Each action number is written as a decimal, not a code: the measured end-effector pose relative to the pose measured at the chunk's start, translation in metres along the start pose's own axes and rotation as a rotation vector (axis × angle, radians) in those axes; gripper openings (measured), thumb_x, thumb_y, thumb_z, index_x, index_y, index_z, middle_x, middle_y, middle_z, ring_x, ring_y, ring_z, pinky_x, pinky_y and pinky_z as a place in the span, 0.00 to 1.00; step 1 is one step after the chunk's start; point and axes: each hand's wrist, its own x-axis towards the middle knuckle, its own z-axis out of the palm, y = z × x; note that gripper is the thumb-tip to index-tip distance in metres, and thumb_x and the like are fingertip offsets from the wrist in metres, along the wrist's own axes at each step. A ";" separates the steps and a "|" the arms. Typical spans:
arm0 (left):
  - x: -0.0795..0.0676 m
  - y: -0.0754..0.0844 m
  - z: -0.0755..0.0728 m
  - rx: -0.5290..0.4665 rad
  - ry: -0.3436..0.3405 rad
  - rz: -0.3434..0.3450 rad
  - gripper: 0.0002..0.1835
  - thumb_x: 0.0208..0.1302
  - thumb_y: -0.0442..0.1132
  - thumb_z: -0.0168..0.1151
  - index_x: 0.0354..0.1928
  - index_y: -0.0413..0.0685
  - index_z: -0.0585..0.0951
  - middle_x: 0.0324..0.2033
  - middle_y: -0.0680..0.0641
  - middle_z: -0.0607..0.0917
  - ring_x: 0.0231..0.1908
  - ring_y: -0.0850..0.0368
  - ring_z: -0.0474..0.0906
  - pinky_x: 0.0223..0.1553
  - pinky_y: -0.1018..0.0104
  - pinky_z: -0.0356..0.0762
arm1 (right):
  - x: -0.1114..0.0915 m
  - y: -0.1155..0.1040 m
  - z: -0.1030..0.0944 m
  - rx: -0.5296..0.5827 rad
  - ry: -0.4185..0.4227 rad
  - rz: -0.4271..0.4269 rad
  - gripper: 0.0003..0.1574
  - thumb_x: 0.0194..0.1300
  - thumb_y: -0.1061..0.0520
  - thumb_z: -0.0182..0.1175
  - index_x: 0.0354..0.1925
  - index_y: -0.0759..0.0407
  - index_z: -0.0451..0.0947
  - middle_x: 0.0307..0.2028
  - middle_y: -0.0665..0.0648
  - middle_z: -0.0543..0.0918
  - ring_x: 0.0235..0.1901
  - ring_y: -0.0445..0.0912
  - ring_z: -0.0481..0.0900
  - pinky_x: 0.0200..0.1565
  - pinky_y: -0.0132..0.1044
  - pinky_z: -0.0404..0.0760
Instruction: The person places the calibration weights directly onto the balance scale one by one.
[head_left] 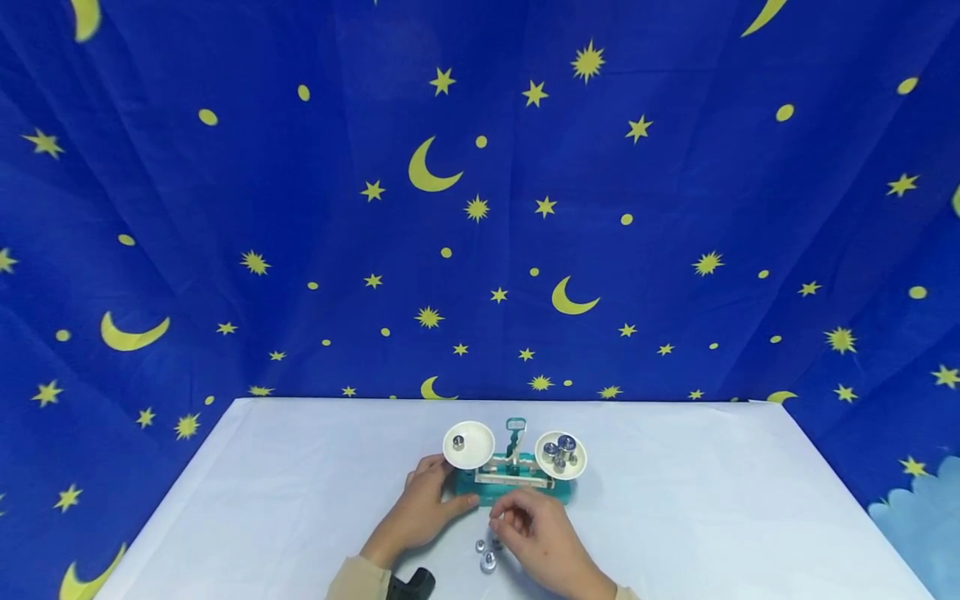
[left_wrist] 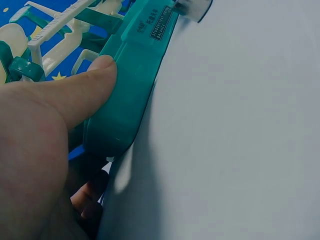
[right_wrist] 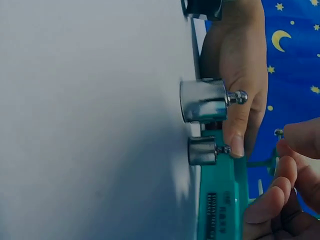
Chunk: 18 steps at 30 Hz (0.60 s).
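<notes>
A green balance scale [head_left: 514, 479] with two white pans stands on the table. My left hand [head_left: 427, 507] grips the left end of its base, the thumb [left_wrist: 92, 90] lying along the top edge and the other fingers behind. In front of the base my right hand [head_left: 543, 537] pinches a small metal weight [right_wrist: 279, 132], most of it hidden by the fingertips. A larger weight [right_wrist: 204, 101] and a smaller weight [right_wrist: 202, 151] stand on the table beside that hand. One weight [head_left: 458, 442] sits in the left pan [head_left: 474, 457]; several weights [head_left: 566, 445] crowd the right pan [head_left: 573, 468].
A white cloth [head_left: 720, 500] covers the table. Behind it and at both sides hangs a blue curtain [head_left: 337, 233] with yellow moons and stars. A black strap device [head_left: 412, 583] is on the left wrist.
</notes>
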 end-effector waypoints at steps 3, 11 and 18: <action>0.000 -0.001 0.001 -0.003 0.002 0.007 0.43 0.62 0.61 0.67 0.71 0.42 0.70 0.65 0.40 0.75 0.69 0.40 0.63 0.66 0.35 0.58 | -0.002 0.003 0.001 0.029 -0.013 0.006 0.07 0.66 0.54 0.66 0.40 0.56 0.84 0.28 0.45 0.78 0.26 0.36 0.73 0.28 0.29 0.75; 0.000 -0.002 0.001 -0.009 0.003 0.005 0.43 0.62 0.61 0.67 0.71 0.42 0.70 0.66 0.40 0.75 0.69 0.40 0.63 0.66 0.36 0.58 | -0.002 0.010 0.002 0.059 -0.043 0.056 0.06 0.64 0.56 0.68 0.39 0.56 0.84 0.24 0.46 0.77 0.24 0.36 0.71 0.25 0.27 0.72; -0.002 0.000 0.000 -0.009 0.022 0.035 0.41 0.62 0.59 0.68 0.70 0.40 0.71 0.64 0.39 0.77 0.68 0.39 0.64 0.65 0.36 0.58 | -0.002 0.012 0.000 0.071 -0.081 0.108 0.06 0.63 0.57 0.68 0.39 0.57 0.84 0.24 0.46 0.76 0.23 0.36 0.71 0.24 0.27 0.69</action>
